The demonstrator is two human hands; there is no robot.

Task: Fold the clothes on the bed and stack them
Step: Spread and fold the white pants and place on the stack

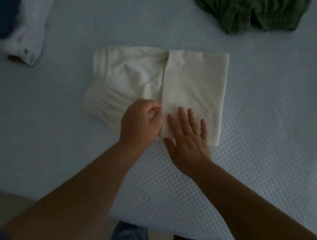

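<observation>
Cream, soft, light shorts on the bed, best pinched at the fold edge, left hand fingers curled there, right hand flat.

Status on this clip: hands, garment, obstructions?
Left hand pinching fold edge of cream garment. Right hand flat, pressing it. Green garment unfolded, clear of work.

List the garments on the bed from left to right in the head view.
White and blue garment at the far left, then the cream garment in the middle under both hands, then the crumpled green garment at the far right.
</observation>
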